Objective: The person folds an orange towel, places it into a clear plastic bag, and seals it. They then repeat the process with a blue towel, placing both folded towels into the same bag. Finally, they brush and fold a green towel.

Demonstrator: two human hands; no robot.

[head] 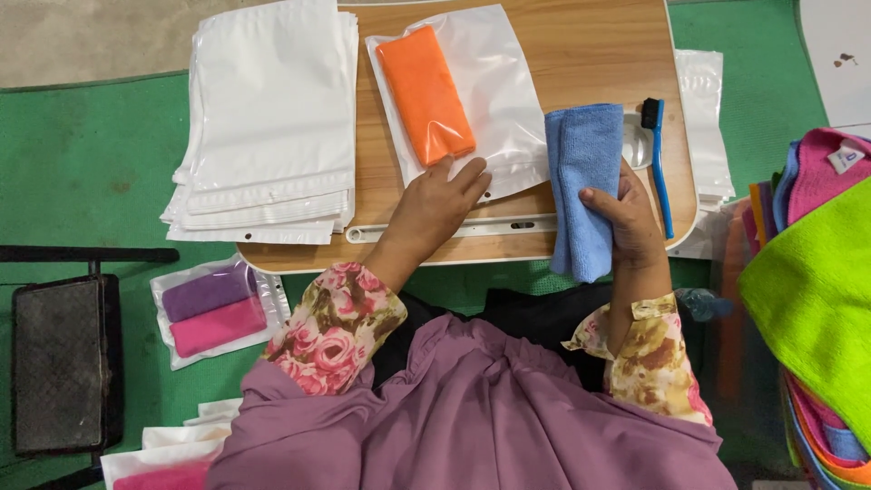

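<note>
Green matting (109, 163) covers the floor around us, and a small wooden lap table (581, 45) sits in front of our knees. On it lies a clear zip pouch (499, 82) with a folded orange cloth (425, 93) already inside. Our left hand (435, 204) rests flat on the pouch's lower edge, fingers spread and pressing it down. Our right hand (631, 222) grips a folded blue microfibre cloth (582, 172), fingers wrapped round its right side, holding it upright just beside the pouch's open end. A blue brush (657, 154) lies on the table close to that hand. A stack of empty white pouches (268, 118) overlaps the table's left side. On the matting to our left sits a packed pouch with purple and pink cloths (213, 308). Bright folded cloths (817, 290) are piled at our right.
</note>
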